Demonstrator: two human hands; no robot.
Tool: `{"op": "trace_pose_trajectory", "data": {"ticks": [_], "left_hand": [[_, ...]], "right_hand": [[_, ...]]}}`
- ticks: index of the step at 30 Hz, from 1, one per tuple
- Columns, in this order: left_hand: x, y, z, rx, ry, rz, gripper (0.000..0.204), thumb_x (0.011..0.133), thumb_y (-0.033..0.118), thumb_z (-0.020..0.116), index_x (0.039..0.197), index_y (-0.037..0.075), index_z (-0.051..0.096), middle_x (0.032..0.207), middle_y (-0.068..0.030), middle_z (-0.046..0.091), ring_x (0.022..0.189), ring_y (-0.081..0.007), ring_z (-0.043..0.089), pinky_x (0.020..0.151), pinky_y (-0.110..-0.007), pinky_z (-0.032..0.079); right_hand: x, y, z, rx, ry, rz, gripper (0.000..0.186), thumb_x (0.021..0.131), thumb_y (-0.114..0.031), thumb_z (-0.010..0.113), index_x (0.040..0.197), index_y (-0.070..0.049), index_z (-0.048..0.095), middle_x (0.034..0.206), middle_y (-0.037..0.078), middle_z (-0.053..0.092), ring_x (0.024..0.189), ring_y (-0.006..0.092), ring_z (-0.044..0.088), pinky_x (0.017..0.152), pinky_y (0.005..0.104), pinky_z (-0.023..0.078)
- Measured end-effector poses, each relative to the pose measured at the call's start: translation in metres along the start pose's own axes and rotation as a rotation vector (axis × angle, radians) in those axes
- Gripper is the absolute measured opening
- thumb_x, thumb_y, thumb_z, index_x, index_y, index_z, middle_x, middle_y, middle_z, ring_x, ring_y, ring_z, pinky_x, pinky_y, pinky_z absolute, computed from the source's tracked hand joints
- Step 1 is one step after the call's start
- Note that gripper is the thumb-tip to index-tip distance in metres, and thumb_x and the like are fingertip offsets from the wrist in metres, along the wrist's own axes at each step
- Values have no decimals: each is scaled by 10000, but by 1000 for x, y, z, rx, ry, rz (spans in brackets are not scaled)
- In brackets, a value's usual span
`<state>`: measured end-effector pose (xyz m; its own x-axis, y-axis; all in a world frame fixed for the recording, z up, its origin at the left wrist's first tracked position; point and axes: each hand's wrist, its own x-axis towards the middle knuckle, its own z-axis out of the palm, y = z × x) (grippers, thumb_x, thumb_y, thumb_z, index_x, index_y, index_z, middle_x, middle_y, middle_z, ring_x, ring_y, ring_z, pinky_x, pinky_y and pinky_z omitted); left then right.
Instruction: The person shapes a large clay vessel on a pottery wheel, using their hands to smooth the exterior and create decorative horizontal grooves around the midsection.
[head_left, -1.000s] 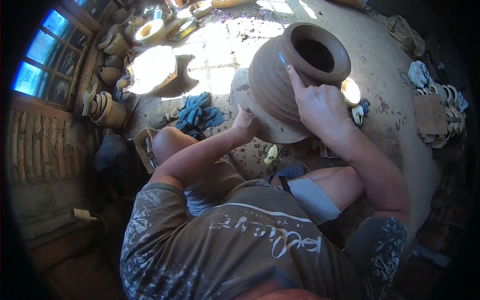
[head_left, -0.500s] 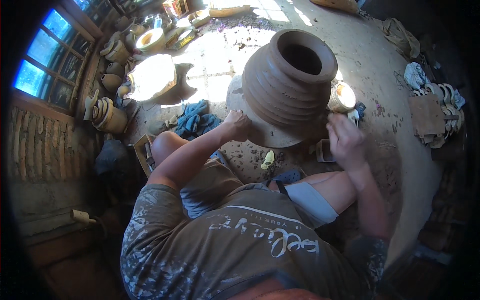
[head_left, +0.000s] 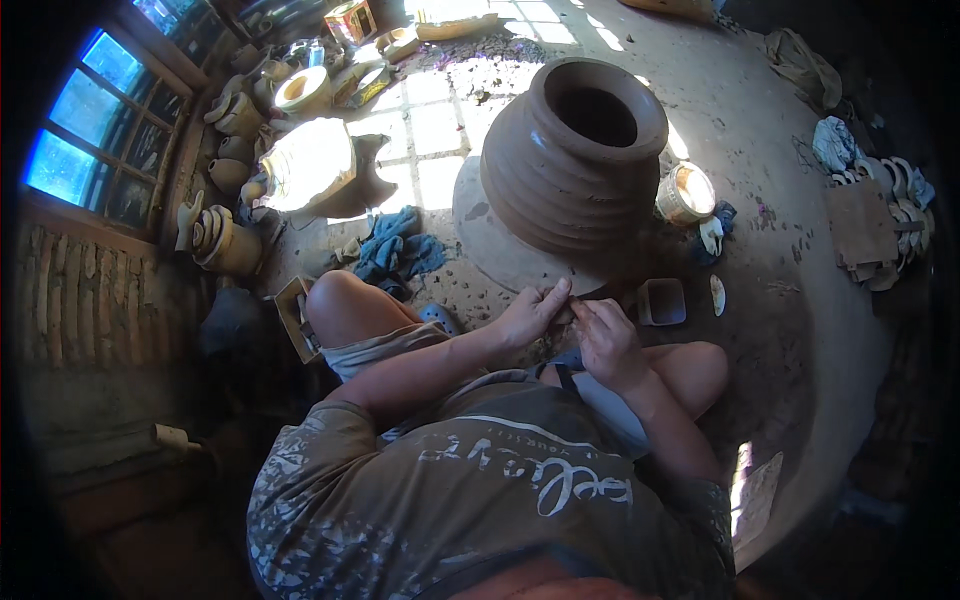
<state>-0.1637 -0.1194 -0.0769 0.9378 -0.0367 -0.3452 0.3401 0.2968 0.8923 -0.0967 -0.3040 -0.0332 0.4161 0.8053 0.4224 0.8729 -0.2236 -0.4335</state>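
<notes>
A large ridged brown clay pot (head_left: 560, 190) stands upright on a round board (head_left: 485, 245) in front of me, its wide mouth facing up. Below its front edge, my left hand (head_left: 540, 318) and my right hand (head_left: 608, 335) meet over my lap, both with fingers closed round a small brownish thing between them that I cannot make out clearly. Beyond my right knee are a small rectangular container (head_left: 660, 302), a pale oval piece (head_left: 717, 295) and a white bucket (head_left: 690, 190) with stained contents.
A window (head_left: 70, 160) is at the left, with pots (head_left: 225, 240) along its wall. A pale sunlit block (head_left: 305, 160), blue cloth (head_left: 395, 250) and a wooden box (head_left: 298, 318) lie nearby. Boards (head_left: 860, 230) with curved pieces sit at the right.
My right hand has left the pot's shoulder and moved down to my lap. My left hand has come from the board's left edge rightward and down to meet it.
</notes>
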Motion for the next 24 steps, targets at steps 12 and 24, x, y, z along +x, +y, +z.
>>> {"op": "trace_pose_trajectory", "data": {"ticks": [12, 24], "left_hand": [[9, -4, 2, -255, -152, -106, 462, 1095, 544, 538, 1024, 91, 593, 745, 31, 509, 606, -70, 448, 511, -265, 357], [17, -7, -12, 409, -130, 292, 411, 1055, 314, 694, 1252, -14, 545, 1011, -94, 656, 955, -189, 636, 882, -357, 524]], "right_hand": [[-10, 20, 0, 37, 34, 119, 273, 918, -57, 701, 1166, 58, 697, 1102, 191, 679, 987, 367, 683, 845, 424, 585], [-25, 14, 11, 428, 129, 490, 198, 948, -36, 741, 1119, 61, 722, 1055, 185, 755, 955, 248, 763, 805, 353, 622]]}}
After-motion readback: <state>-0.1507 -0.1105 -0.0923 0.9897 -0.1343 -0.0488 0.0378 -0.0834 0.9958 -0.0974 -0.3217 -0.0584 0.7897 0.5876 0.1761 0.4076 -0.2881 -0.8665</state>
